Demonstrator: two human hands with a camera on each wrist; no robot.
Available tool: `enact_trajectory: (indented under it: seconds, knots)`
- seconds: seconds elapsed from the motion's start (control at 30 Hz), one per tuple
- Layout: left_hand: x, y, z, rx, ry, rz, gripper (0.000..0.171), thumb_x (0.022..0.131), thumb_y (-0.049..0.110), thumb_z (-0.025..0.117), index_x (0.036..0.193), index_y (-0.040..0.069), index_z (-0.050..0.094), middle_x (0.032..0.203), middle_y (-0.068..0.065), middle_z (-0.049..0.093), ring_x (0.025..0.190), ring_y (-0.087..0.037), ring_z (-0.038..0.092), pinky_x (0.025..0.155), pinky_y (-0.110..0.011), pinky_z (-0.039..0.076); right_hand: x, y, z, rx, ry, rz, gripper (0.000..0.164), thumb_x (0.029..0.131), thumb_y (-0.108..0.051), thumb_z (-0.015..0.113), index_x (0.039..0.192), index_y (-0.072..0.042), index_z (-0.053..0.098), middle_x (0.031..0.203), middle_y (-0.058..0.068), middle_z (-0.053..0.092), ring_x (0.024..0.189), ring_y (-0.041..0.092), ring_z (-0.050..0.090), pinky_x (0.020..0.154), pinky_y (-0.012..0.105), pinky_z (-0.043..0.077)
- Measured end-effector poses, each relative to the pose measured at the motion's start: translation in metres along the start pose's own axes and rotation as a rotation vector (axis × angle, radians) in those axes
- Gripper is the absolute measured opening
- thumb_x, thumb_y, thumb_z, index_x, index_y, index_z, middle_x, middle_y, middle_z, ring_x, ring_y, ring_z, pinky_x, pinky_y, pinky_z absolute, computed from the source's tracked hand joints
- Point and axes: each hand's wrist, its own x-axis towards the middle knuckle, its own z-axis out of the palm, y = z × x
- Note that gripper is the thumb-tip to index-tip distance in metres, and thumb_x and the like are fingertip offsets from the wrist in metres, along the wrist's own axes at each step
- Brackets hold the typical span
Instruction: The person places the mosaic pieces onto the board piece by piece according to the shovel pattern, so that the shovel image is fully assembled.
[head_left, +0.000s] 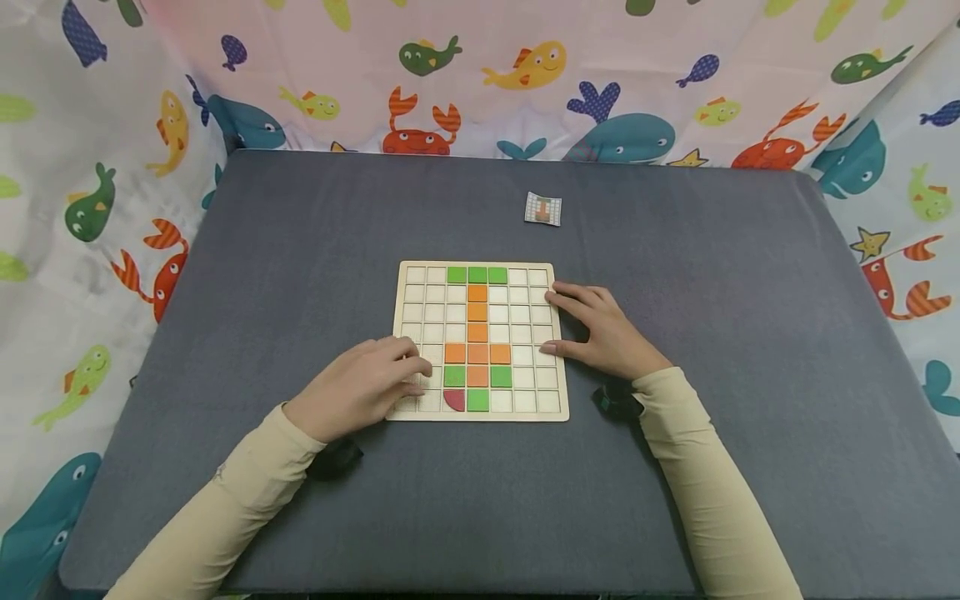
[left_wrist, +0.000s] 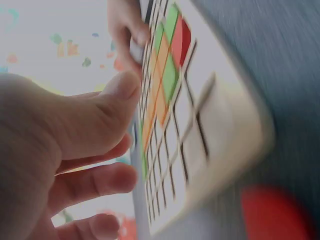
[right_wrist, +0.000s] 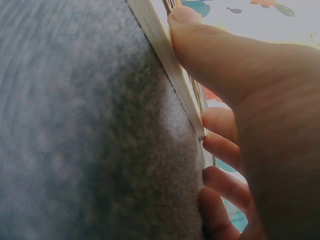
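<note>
A pale wooden grid board lies on the grey table. Green square tiles fill the middle of its far row, with orange tiles in a column below. Nearer, an orange crossbar, more green tiles and a red rounded piece sit in the cells. My left hand hovers over the board's near left corner, fingers loosely bent; the left wrist view shows nothing between thumb and fingers. My right hand rests at the right edge, thumb and fingertips on the rim.
A small pattern card lies beyond the board. Dark wrist devices sit under both wrists. A fish-print curtain hangs round the table's back and sides. A blurred red shape shows low in the left wrist view.
</note>
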Motion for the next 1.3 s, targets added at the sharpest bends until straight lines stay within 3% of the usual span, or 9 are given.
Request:
enact_trajectory:
  seconds: [0.27,0.47,0.73,1.0,1.3]
  knots:
    - [-0.048,-0.019,-0.023,-0.058,-0.133,-0.218,0.023,0.081,0.023,0.077,0.102,0.018,0.069,0.091,0.008,0.059,0.076,-0.004,0.052,0.069,-0.026,0.047,-0.001,0.0,0.0,-0.002,0.002,0.005,0.08,0.08,-0.047,0.075,0.146,-0.016,0.042,0.152,0.003,0.035,0.134,0.028,0.028,0.105,0.051,0.032]
    - [-0.07,-0.021,-0.023,-0.095,-0.211,-0.265,0.036,0.075,0.034,0.081,0.106,0.02,0.067,0.095,0.011,0.057,0.079,-0.004,0.053,0.07,-0.024,0.047,-0.002,0.003,-0.002,-0.013,0.003,0.019,0.08,0.08,-0.048,0.074,0.146,-0.018,0.041,0.152,0.002,0.034,0.134,0.029,0.028,0.104,0.051,0.033]
    - [-0.063,-0.019,-0.013,-0.078,-0.135,-0.259,0.032,0.076,0.027,0.082,0.103,0.019,0.067,0.092,0.011,0.056,0.077,-0.003,0.052,0.068,-0.024,0.047,-0.002,0.004,-0.003,0.0,0.006,0.027,0.081,0.079,-0.048,0.074,0.147,-0.018,0.041,0.152,0.002,0.034,0.135,0.029,0.027,0.105,0.051,0.032]
    - [-0.058,-0.016,-0.007,-0.077,-0.131,-0.278,0.023,0.08,0.019,0.079,0.099,0.018,0.066,0.094,0.01,0.056,0.075,-0.005,0.052,0.066,-0.023,0.047,-0.001,0.002,-0.002,-0.003,-0.01,0.028,0.08,0.08,-0.048,0.074,0.147,-0.017,0.041,0.153,0.003,0.033,0.136,0.029,0.027,0.105,0.051,0.032]
    - [-0.044,-0.008,-0.005,-0.052,-0.111,-0.257,0.025,0.088,0.021,0.071,0.11,0.012,0.062,0.1,0.004,0.056,0.079,-0.006,0.053,0.069,-0.026,0.049,-0.001,0.001,0.0,0.01,0.0,0.0,0.078,0.081,-0.046,0.073,0.146,-0.017,0.041,0.152,0.003,0.034,0.136,0.03,0.027,0.105,0.051,0.031]
